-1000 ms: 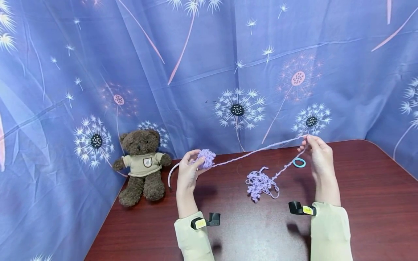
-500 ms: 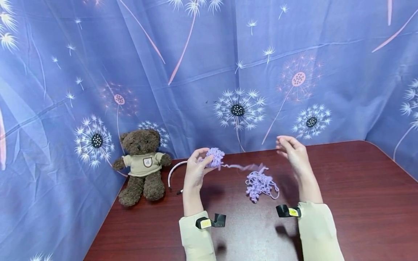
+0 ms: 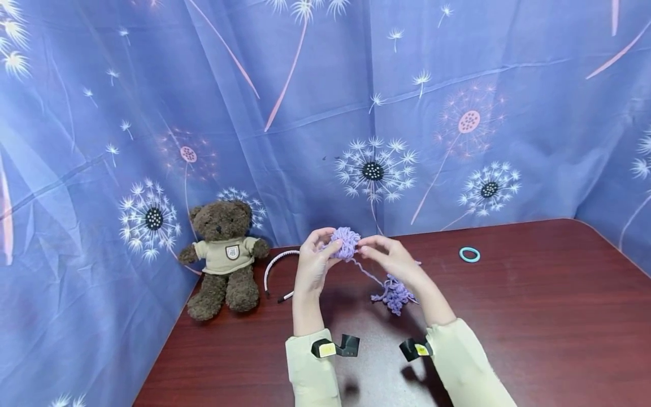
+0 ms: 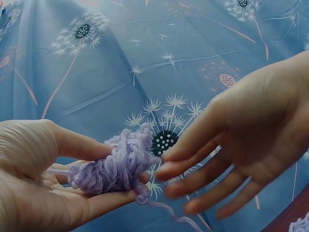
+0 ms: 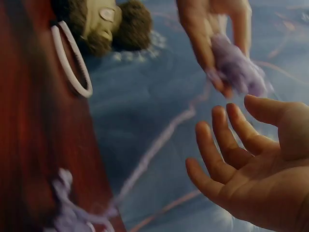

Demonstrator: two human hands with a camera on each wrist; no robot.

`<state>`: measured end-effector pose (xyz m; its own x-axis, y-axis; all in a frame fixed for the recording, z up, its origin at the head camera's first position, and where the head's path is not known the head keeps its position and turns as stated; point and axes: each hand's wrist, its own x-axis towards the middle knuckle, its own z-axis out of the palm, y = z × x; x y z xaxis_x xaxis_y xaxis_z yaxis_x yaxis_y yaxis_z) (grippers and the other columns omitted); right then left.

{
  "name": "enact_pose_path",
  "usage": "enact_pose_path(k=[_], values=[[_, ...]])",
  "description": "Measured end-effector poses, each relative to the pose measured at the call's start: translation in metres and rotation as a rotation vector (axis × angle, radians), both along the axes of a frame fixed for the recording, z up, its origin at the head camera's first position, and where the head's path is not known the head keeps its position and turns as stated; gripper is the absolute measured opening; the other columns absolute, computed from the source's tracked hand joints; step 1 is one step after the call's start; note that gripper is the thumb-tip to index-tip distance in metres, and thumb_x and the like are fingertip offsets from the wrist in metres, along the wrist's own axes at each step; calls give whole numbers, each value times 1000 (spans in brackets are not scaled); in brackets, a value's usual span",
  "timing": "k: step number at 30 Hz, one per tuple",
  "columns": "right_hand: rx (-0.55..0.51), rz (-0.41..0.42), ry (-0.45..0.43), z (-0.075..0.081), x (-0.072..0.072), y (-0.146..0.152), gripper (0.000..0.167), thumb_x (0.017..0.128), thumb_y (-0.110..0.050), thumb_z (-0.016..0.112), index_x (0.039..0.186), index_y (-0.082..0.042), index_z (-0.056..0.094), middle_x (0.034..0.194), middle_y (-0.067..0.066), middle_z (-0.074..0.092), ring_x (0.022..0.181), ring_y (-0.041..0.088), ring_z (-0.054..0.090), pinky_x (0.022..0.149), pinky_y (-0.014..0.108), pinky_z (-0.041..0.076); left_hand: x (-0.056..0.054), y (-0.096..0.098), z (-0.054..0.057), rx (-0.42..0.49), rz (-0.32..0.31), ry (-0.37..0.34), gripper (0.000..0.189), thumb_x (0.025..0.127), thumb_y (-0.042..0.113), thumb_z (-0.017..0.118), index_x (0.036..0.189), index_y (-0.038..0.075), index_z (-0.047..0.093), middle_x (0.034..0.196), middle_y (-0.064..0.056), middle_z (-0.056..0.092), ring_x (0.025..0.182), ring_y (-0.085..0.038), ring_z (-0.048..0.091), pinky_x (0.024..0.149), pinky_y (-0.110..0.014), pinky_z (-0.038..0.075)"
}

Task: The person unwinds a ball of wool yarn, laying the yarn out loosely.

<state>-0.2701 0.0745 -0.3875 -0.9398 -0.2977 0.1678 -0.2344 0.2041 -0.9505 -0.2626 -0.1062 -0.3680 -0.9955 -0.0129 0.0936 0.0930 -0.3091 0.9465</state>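
Just below the head view's centre, the left hand (image 3: 313, 263) is pinching a rounded, loopy lilac yarn bundle (image 3: 347, 243); the right hand (image 3: 394, 259) is hovering free beside it, fingers loosely spread. A twisted strand (image 3: 367, 272) is sloping toward a knotted yarn heap (image 3: 396, 295).

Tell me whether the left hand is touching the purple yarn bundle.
Touching. The left wrist view shows the left hand pinching the purple yarn bundle, with the thumb against its top and fingers underneath.
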Motion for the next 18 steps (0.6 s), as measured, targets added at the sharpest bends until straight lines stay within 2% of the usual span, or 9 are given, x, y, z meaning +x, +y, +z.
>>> enact_pose_path(k=[5,9,12,14,16,18], values=[[46,62,-8,-4,5,-18,41,97,-12,55,131,11,51,116,28,65,108,32,64,92,36,54,0,-2,-2,20,18,5,23,88,-9,59,107,3,59,95,0,61,82,-9,61,69,-23,56],[52,54,-29,-5,7,-25,42,94,-13,59,129,10,52,114,28,65,108,33,64,95,42,53,-1,-4,-1,28,25,7,22,88,-9,59,106,4,60,95,0,60,84,-10,59,70,-22,55],[38,34,-28,-5,6,-26,34,93,-13,61,120,9,59,105,26,68,95,23,67,93,40,53,0,-5,0,31,21,6,23,87,-8,59,105,5,60,95,1,60,83,-9,59,69,-22,54],[17,20,-31,-5,4,-23,29,93,-12,61,113,9,62,91,19,69,82,16,64,80,32,54,0,-5,1,33,20,2,23,87,-9,59,104,7,60,94,1,60,81,-8,59,67,-21,54],[4,-17,-44,-4,3,-17,28,93,-14,62,110,7,64,83,9,68,72,9,58,67,25,50,0,-5,0,26,22,-4,23,86,-9,59,103,7,60,94,1,60,80,-8,59,66,-20,53],[-18,-60,-65,-2,1,-8,29,94,-16,62,112,7,64,80,0,66,71,7,56,65,23,47,0,-7,1,18,24,-12,23,86,-9,60,103,7,60,95,0,59,79,-8,58,65,-21,53]])
